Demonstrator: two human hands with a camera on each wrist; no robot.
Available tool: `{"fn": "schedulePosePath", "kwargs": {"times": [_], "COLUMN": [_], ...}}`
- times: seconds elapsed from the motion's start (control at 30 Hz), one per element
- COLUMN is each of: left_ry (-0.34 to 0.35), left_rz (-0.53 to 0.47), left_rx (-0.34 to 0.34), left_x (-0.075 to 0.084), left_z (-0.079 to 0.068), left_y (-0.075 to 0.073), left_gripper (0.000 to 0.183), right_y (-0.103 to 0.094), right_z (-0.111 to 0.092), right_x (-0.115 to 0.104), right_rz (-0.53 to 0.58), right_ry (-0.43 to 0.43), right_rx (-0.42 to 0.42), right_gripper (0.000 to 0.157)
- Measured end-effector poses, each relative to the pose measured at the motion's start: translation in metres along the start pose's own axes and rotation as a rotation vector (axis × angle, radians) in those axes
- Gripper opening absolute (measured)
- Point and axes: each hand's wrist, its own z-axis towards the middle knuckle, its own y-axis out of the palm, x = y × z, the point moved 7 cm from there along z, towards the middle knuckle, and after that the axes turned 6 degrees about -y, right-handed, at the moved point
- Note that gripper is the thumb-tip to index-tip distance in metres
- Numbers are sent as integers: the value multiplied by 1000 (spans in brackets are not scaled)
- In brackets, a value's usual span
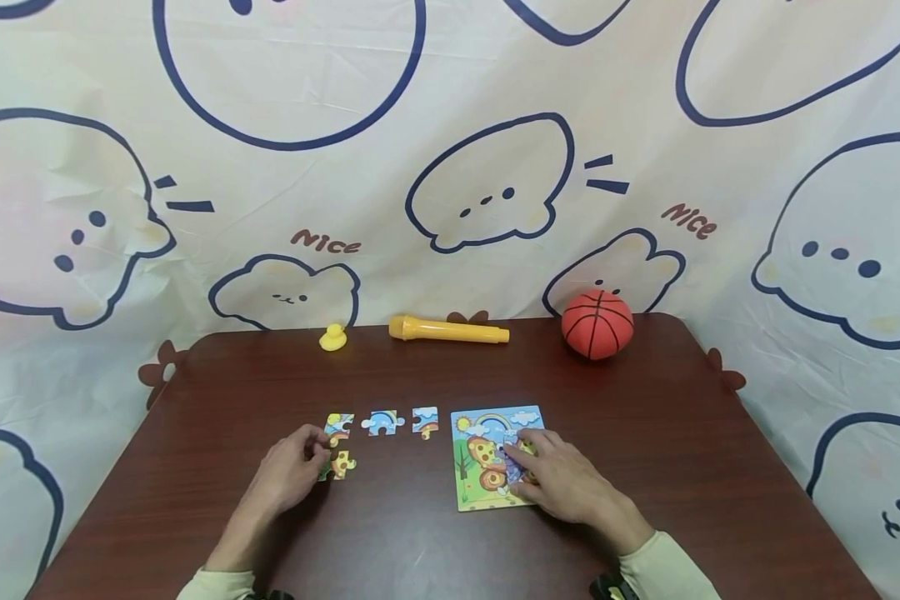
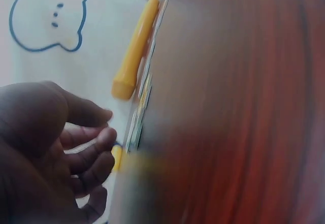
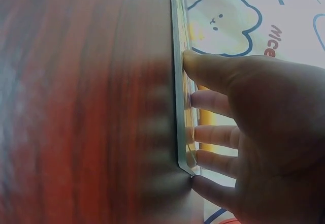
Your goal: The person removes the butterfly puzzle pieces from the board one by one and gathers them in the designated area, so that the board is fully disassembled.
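In the head view my left hand [image 1: 292,467] is beside the leftmost jigsaw pieces, fingers loosely bent. Its fingertips are close to a sun-and-rainbow piece [image 1: 339,427] and a green and yellow piece [image 1: 343,464], partly hidden by the hand. The left wrist view shows nothing between thumb and fingers [image 2: 104,137]. To the right, a jigsaw board [image 1: 474,498] with a rainbow and cartoon figures lies flat. My right hand [image 1: 570,479] rests on its right side with fingers spread, covering part of the picture. In the right wrist view those fingertips [image 3: 203,99] touch the board's top.
Two more jigsaw pieces, a blue rainbow one [image 1: 382,423] and a cloud one [image 1: 425,421], lie left of the board. Along the far table edge are a yellow rubber duck [image 1: 333,337], a yellow toy microphone [image 1: 450,331] and a red toy basketball [image 1: 597,325]. A printed curtain hangs behind.
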Motion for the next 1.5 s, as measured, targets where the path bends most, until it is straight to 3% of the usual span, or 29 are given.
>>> {"fn": "schedulePosePath", "kwargs": {"times": [0.2, 0.4, 0.7, 1.13, 1.5], "left_ry": [101, 150, 235, 382, 437], "left_rz": [-54, -25, -23, 45, 93], "left_rx": [7, -4, -12, -46, -98], "left_x": [29, 58, 90, 140, 169], "left_z": [-4, -9, -15, -21, -23], "left_y": [14, 30, 52, 79, 99], "left_gripper": [20, 21, 18, 19, 31], "right_y": [1, 1, -2, -3, -7], "right_z": [0, 0, -2, -5, -6], "right_x": [1, 0, -1, 14, 19], "right_rz": [6, -5, 15, 107, 49], "right_ry": [6, -10, -5, 114, 148], "right_rx": [-3, 26, 64, 63, 66], "right_gripper": [60, 59, 60, 72, 73]}}
